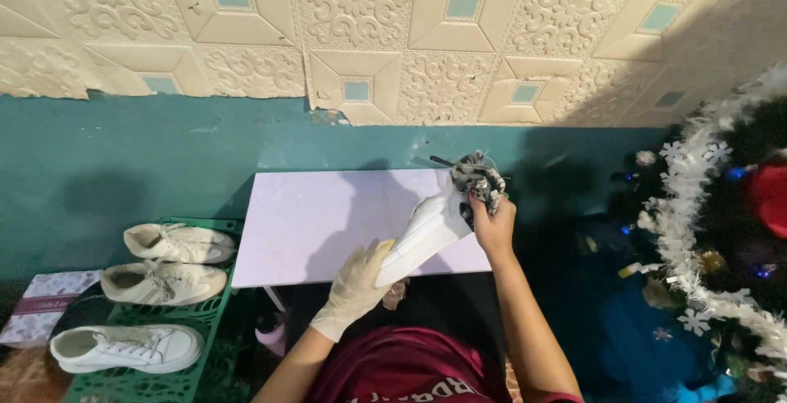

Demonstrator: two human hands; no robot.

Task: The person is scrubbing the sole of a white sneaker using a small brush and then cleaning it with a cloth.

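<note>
While the gloved left hand (354, 286) wraps around the toe end of a white sneaker (426, 235), the bare right hand (492, 221) clenches a patterned cloth (478, 180) against its heel, above the near right edge of the pale table (311, 223). Tabletop to the left lies open; three white shoes (164, 288) sit on a green rack (205, 309), well apart.

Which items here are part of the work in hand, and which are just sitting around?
In hand:
- white shoe, held over the small white table
- gloved left hand gripping its toe end
- bare right hand pressing a patterned cloth to its heel end

Lying about:
- three white sneakers on a green crate
- tinsel-trimmed tree
- patterned box
</note>
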